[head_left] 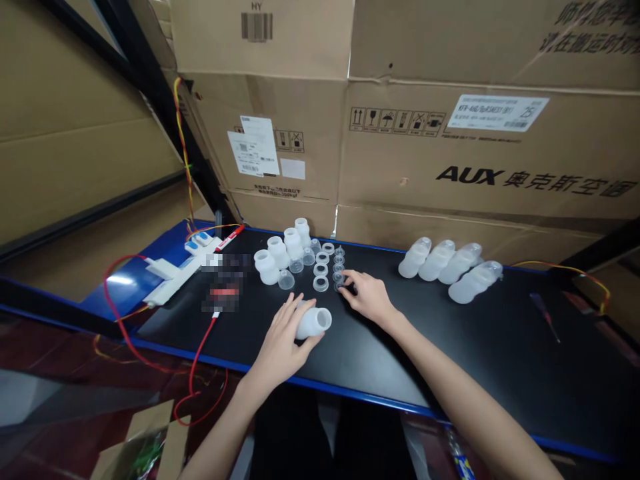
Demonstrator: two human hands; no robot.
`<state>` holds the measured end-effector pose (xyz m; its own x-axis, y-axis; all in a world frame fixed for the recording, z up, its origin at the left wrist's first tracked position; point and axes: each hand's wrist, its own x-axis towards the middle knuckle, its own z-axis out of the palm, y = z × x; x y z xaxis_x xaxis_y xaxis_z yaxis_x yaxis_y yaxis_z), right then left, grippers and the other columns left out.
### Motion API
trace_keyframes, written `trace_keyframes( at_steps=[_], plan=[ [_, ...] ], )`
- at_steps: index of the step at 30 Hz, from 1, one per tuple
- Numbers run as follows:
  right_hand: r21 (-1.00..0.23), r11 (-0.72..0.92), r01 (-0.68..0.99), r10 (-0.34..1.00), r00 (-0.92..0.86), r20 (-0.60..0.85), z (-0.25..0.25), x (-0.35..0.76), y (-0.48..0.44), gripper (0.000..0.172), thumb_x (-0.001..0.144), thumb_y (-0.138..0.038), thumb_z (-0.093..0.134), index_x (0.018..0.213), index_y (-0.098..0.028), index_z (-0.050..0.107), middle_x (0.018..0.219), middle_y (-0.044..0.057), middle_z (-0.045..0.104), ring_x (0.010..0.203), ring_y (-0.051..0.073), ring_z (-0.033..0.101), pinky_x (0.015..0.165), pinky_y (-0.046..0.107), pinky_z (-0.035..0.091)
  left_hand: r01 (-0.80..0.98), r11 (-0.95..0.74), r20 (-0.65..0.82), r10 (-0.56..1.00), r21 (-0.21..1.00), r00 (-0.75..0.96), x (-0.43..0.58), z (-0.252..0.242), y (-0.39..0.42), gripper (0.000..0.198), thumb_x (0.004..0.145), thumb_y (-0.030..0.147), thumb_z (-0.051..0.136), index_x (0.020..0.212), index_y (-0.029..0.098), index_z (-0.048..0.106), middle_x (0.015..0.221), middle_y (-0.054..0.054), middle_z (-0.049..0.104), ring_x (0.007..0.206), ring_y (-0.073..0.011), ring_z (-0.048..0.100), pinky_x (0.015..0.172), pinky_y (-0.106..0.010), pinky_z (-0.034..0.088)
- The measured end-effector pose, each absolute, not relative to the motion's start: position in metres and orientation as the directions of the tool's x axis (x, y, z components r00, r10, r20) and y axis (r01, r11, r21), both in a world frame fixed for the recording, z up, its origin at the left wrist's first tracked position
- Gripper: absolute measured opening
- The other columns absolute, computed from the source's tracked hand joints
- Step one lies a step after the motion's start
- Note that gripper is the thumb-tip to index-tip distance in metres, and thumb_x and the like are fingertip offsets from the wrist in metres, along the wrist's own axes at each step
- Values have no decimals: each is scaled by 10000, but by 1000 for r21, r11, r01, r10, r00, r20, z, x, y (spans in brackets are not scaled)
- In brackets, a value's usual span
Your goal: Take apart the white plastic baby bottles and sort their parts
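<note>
My left hand (pixel 283 343) is wrapped round a translucent white plastic bottle (pixel 315 321) that lies on its side on the black table mat (pixel 450 347), its open mouth to the right. Just right of it, my right hand (pixel 367 295) pinches a small clear nipple piece (pixel 341 285) at the near end of a row of such pieces. Beside that row is a column of clear rings (pixel 321 270). Behind stand three upright white bottles (pixel 280 257) with clear caps (pixel 286 280) near them.
Several finished bottles (pixel 450 267) lie in a row at the back right. A white device with red wires (pixel 173 273) sits at the left, next to a blurred patch. A small screwdriver (pixel 547 317) lies far right. Stacked cardboard boxes (pixel 450 153) wall the back.
</note>
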<state>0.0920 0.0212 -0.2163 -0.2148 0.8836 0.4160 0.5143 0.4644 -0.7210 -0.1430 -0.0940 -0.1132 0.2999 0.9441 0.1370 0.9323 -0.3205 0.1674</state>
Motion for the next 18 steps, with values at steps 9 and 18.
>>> trace_keyframes(
  at_steps=[9,18],
  plan=[
    [-809,415,416,902,-74,425,-221,91,11,556,1052,-456,629,1553,-238,531,1144,70,810,956,255,763,814,350,539,965,-230,260,947,129,191,-142,-108,-97,620,1008,500,664,1589,317,548,1708,-157,249,1617,-423,268,1245,-606,425],
    [-910,300,285,953,-39,302,-221,100,2,537,929,-340,609,1445,-223,517,1063,29,755,849,220,695,862,379,526,998,29,418,907,64,-53,-199,-88,-98,487,987,597,612,1244,186,653,1043,-93,647,1031,-311,638,1005,-488,516]
  ],
)
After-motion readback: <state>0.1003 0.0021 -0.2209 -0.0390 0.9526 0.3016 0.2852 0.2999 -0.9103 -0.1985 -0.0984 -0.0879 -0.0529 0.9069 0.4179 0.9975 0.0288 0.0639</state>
